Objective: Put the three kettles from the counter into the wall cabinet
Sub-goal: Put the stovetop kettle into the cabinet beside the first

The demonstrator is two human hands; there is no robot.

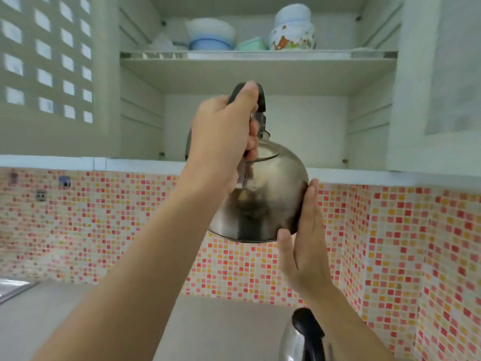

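Note:
A steel kettle (263,199) with a black handle hangs in the air, just below and in front of the open wall cabinet's lower compartment (307,126). My left hand (223,142) is closed around its handle from above. My right hand (304,246) presses flat against the kettle's lower right side, fingers straight. A second steel kettle (299,337) with a black handle stands on the counter (208,329) at the bottom right, partly behind my right forearm. No third kettle is in sight.
The cabinet's upper shelf (260,56) holds stacked bowls (210,35) and a patterned pot (292,35). Cabinet doors stand open at left (46,74) and right (442,82). A sink edge (13,287) lies at the far left. Mosaic tiles (390,243) cover the wall.

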